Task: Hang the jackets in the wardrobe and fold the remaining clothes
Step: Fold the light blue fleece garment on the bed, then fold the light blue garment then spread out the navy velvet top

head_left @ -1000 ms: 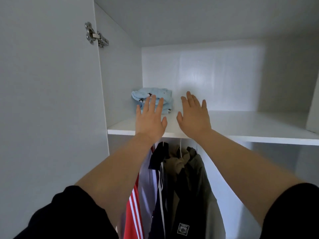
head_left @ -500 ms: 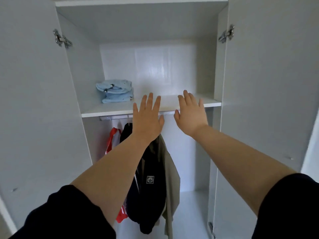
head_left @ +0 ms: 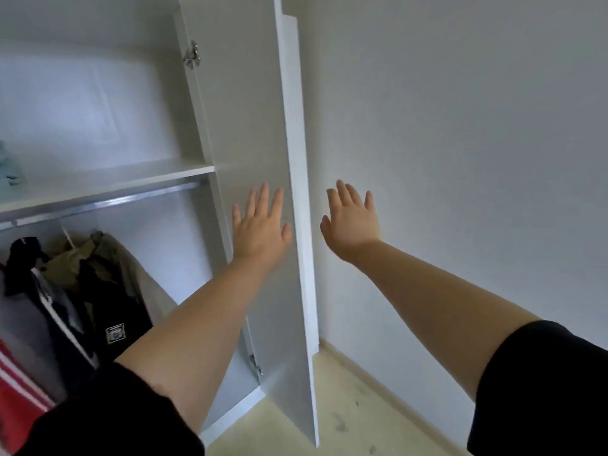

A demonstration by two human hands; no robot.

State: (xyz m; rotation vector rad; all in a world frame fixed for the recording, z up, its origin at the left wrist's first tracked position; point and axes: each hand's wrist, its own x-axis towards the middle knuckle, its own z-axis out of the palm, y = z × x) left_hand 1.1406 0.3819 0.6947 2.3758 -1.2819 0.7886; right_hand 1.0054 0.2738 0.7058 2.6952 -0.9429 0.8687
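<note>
We find both arms extended toward the right-hand wardrobe door (head_left: 250, 133), which stands open, seen nearly edge-on. The left hand (head_left: 261, 225) is spread flat, fingers straight and slightly apart, holding nothing; it sits in front of the door's inner face near the free edge, though we cannot tell whether it touches the panel. The right hand (head_left: 352, 222), at 3 o'clock from the left, is likewise open and empty, fingers relaxed, on the far side of the door edge against the wall (head_left: 460, 159).

The jackets (head_left: 82, 297) hang from the rail (head_left: 108, 202) at 8 o'clock from the left hand, dark, olive and red-striped garments bunched together. A folded light-blue item (head_left: 8, 166) rests on the shelf (head_left: 108, 181) at the far left edge of view.

Judgement: hanging and folding appear complete; the step in hand is most likely closing the door. We recommend placing the right palm on the outer face near the free edge, away from the hinges (head_left: 192, 55), and withdrawing the left hand from the inner side before the door swings. Push evenly and confirm no sleeve protrudes past the frame.
</note>
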